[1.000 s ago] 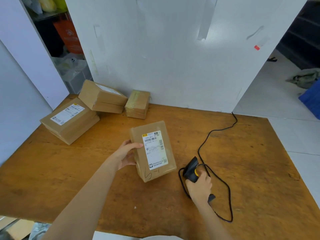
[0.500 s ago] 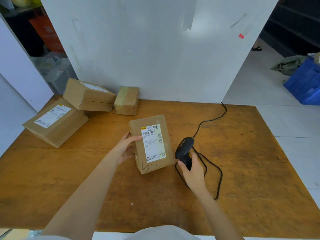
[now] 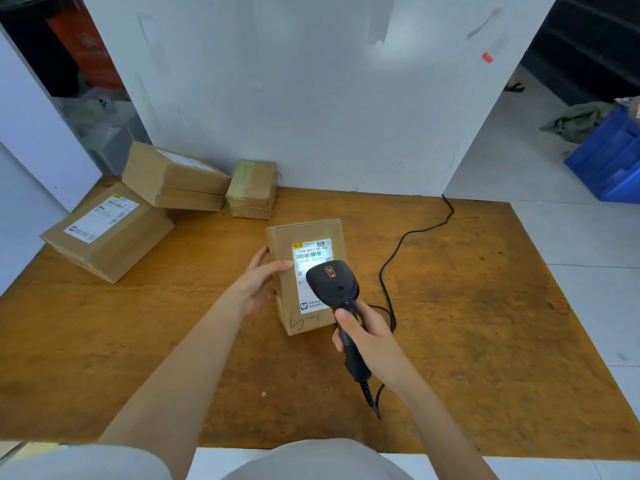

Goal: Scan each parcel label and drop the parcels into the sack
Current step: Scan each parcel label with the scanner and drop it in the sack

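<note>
A parcel-sorting room: labelled cardboard parcels [image 3: 107,230] on a wooden table [image 3: 485,306], a barcode scanner [image 3: 332,282], blue crates [image 3: 609,161] beside

You stand at a wooden table [image 3: 485,306], its orange-brown top worn and stained. Behind it rises a white wall [image 3: 311,98], scuffed, with a small red tag [image 3: 487,57] near its right edge and a soft patch of light high up. To your right the floor [image 3: 554,237] is pale grey tile. A blue crate [image 3: 609,161] sits on it just beside a heap of green cloth [image 3: 578,121]. Beyond that stands something dark, perhaps shelving [image 3: 588,46]. At your left is another white panel [image 3: 31,133] and a dim gap holding an orange shape [image 3: 86,46].
</note>
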`<state>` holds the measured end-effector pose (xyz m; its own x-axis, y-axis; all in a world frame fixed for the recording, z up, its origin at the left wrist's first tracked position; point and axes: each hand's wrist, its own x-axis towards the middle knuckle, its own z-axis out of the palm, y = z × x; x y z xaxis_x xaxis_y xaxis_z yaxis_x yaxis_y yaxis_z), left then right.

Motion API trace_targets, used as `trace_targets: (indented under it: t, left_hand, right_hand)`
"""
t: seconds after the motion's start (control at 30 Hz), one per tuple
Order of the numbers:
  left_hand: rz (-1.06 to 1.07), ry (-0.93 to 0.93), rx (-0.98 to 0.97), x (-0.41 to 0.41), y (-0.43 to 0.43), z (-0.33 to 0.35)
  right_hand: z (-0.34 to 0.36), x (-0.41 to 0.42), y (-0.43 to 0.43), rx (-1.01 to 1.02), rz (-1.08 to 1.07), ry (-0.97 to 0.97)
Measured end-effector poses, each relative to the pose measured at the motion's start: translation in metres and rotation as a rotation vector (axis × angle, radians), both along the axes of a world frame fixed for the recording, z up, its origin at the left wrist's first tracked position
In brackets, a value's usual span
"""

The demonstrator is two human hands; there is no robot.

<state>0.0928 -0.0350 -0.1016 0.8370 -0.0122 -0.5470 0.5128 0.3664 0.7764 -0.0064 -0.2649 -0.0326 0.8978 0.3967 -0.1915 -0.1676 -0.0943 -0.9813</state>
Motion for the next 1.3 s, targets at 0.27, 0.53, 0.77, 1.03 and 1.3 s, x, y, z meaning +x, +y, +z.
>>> trace_targets:
  t: [0.27, 0.53, 0.77, 1.03, 1.3]
  left_hand:
    - [0.040, 0.006, -0.028, -0.003, -0.004, -0.004]
    - [0.048, 0.005, -0.021, -0.003, -0.006, -0.003]
    - [0.087, 0.009, -0.021, -0.012, 0.001, -0.003]
    - [0.166, 0.061, 0.034, -0.030, 0.020, 0.001]
    - [0.251, 0.130, 0.050, -0.048, 0.030, 0.013]
  right_hand:
    - [0.006, -0.010, 0.005, 0.017, -0.015, -0.022]
    - [0.002, -0.014, 0.007, 0.011, -0.050, -0.043]
    - [-0.053, 0.022, -0.014, -0.578, -0.378, -0.151]
    - [-0.106, 0.050, -0.023, -1.210, -0.229, -0.127]
    - [-0.088, 0.054, -0.003, -1.324, -0.210, -0.289]
